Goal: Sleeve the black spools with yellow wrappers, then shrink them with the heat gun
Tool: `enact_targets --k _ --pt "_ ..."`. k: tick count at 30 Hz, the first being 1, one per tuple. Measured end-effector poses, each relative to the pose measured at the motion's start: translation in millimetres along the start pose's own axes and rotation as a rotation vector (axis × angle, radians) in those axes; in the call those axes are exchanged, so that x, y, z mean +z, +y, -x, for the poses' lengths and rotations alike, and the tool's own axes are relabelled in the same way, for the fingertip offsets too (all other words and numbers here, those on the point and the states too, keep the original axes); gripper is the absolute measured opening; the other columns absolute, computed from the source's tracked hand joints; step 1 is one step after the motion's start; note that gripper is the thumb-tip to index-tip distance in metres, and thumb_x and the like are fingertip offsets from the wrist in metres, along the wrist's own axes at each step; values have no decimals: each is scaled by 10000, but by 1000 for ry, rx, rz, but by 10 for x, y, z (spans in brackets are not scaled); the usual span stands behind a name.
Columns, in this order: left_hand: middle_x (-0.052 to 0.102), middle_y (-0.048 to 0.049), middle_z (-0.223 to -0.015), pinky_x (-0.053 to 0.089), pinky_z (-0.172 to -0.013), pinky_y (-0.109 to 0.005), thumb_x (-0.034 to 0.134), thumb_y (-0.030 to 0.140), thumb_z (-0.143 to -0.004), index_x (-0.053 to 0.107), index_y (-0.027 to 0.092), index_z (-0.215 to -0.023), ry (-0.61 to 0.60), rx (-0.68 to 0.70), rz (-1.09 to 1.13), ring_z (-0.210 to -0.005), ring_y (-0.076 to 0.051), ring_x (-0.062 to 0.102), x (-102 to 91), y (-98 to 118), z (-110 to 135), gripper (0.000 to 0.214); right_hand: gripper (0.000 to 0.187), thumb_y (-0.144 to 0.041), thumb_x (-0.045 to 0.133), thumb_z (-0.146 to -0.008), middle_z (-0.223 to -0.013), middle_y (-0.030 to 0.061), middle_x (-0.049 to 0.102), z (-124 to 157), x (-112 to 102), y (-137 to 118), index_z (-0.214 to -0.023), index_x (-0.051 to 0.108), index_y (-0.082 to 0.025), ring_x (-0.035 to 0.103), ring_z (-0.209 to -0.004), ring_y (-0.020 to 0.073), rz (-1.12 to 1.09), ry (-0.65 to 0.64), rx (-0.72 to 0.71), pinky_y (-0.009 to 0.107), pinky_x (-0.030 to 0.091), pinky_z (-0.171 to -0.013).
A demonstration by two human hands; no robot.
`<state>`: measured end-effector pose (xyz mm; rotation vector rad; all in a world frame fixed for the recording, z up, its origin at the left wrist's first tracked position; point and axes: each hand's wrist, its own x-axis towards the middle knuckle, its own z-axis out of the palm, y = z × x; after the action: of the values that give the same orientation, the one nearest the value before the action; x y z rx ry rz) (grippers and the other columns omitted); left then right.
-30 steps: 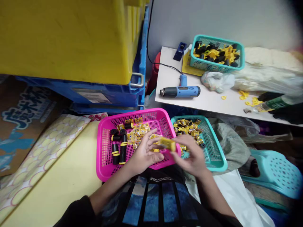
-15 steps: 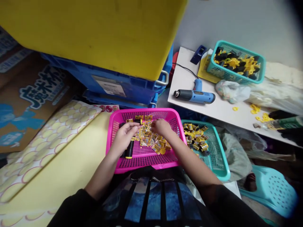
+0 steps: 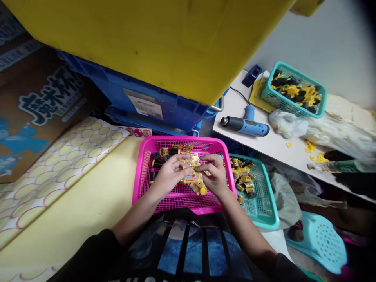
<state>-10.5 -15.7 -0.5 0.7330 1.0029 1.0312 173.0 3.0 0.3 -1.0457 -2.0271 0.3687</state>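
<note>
My left hand [image 3: 169, 176] and my right hand [image 3: 213, 175] meet over the middle of a pink plastic mesh basket [image 3: 182, 141]. Their fingertips pinch a small yellow packet [image 3: 192, 174] between them. More yellow packets [image 3: 163, 152] lie loose in the basket beside several black rollers [image 3: 156, 155], which sit near my left hand. To the right of my right hand, a teal mesh basket [image 3: 263, 203] holds a heap of small yellow-and-gold packaged pieces [image 3: 242, 176].
A large yellow bin [image 3: 147, 39] on blue crates [image 3: 164, 113] overhangs the upper left. A white table [image 3: 232, 117] holds a blue heat gun [image 3: 245, 126] and a teal basket [image 3: 292, 92] of black and yellow parts. A pale yellow board [image 3: 73, 199] lies to my left.
My hands have come together at the basket's middle, with a yellow packet between their fingertips. The view has turned, shifting the table and crates. The packets in the pink basket have been shifted.
</note>
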Motion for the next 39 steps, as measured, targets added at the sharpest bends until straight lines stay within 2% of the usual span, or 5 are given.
enact_targets --k 9,13,27,32,39 --pt "662 7 -846 496 -760 -220 737 214 -728 609 182 -993 300 146 159 -815 -111 635 38 -24 23 296 234 -451 628 -822 -838 18 646 -15 183 -173 -907 660 -235 590 -772 181 -717 -253 767 346 467 -749" --pt "673 2 -871 502 -746 -221 725 218 -741 576 191 -1062 267 108 168 -830 -120 645 145 -72 112 355 246 -434 722 -731 -691 -27 590 -89 278 -219 -733 612 -214 523 -636 127 -933 -58 936 281 432 -659" --pt "712 -11 -698 545 -639 -245 714 289 -738 702 152 -862 506 246 -245 -618 -130 653 -267 371 -67 186 478 -448 261 -991 -808 59 651 -590 474 -84 -803 614 -185 589 -754 158 -372 -194 624 288 451 -670" --pt "718 -2 -655 548 -628 -247 689 323 -750 745 161 -850 629 205 -335 -614 -151 668 -450 432 -21 199 208 -189 537 -875 -1073 138 666 -547 807 197 -1048 646 -155 566 -1034 256 235 -624 311 407 423 -910" --pt "737 -14 -653 557 -638 -266 672 349 -758 765 158 -893 527 216 -406 -639 -180 689 -637 296 -2 251 332 -134 566 -815 -1116 164 651 -416 739 255 -1143 600 -98 586 -1027 246 183 -592 359 408 470 -905"
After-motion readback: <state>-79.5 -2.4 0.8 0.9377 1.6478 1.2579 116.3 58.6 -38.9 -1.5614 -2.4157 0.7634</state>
